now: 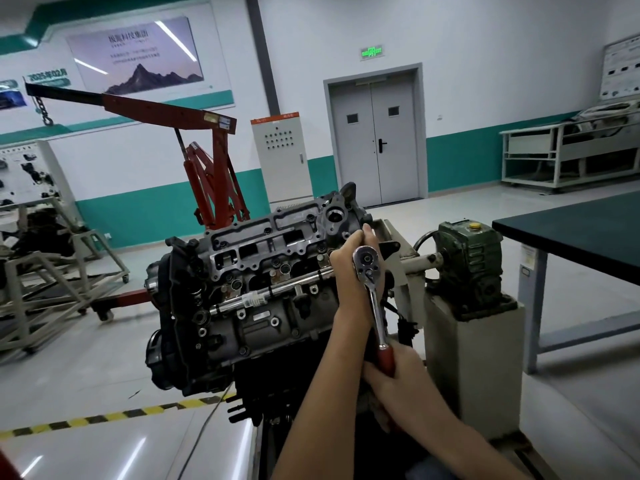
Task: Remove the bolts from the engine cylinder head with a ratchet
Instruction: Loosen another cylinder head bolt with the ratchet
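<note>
ratchet [375,299] socket end hidden, poster [138,53] text unreadable

Workshop: engine hoist [204,161], engine stand [474,358]

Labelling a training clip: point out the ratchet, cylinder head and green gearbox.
ratchet [375,304], head view, on its chrome shank.
cylinder head [277,242], head view, on its top face.
green gearbox [474,258], head view, on its ribbed side.

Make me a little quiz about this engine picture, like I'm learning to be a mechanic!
1. What colour is the grip of the ratchet? A blue, B red, C yellow.
2. True or false: the right hand grips the ratchet's handle.
3. Fill in: the left hand sits at the ratchet's ____, by the cylinder head.
Key: 1 B; 2 true; 3 head.
</note>
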A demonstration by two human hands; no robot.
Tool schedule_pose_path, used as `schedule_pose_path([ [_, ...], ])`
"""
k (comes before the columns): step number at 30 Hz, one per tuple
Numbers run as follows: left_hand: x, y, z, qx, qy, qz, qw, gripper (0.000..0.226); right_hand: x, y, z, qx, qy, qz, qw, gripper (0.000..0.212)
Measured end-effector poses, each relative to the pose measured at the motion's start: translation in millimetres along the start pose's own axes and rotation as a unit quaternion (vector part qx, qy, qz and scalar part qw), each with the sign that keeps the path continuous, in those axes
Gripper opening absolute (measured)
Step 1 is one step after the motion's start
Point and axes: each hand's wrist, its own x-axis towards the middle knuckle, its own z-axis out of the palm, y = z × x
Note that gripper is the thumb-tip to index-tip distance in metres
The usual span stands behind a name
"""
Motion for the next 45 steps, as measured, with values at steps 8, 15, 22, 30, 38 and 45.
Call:
schedule_pose_path([
  [8,28.0,2.0,-32.4,0.113,-0.281,0.079,0.950,0.051,55.4,-49.5,-128.7,-0.503,-0.017,-0.112,0.857,0.004],
  [15,8.2,-4.2,-8.2,0.003,-0.070,0.021,0.997,0.046,30.4,-15.6,-84.5,-0.331,0.064,-0.086,0.938,0.009],
  [22,9.1,-2.6,-7.3,0.010,-0.049,-0.004,0.999,0.046,11.5,1.9,-2.4,-0.072,0.017,-0.026,0.997,0.021],
  [30,30.9,4.1,-34.3,0.114,-0.301,0.064,0.945,0.049,59.8,-54.3,-136.7,-0.551,-0.008,-0.146,0.821,0.007],
  [38,7.1,-0.7,-6.4,0.019,-0.063,-0.007,0.998,0.044,22.7,-10.3,-62.9,-0.273,0.049,-0.049,0.960,0.006],
  [45,11.1,-0.3,-11.9,0.011,-0.089,-0.011,0.996,0.045,14.5,-0.5,-16.5,-0.154,0.039,-0.039,0.986,0.021],
])
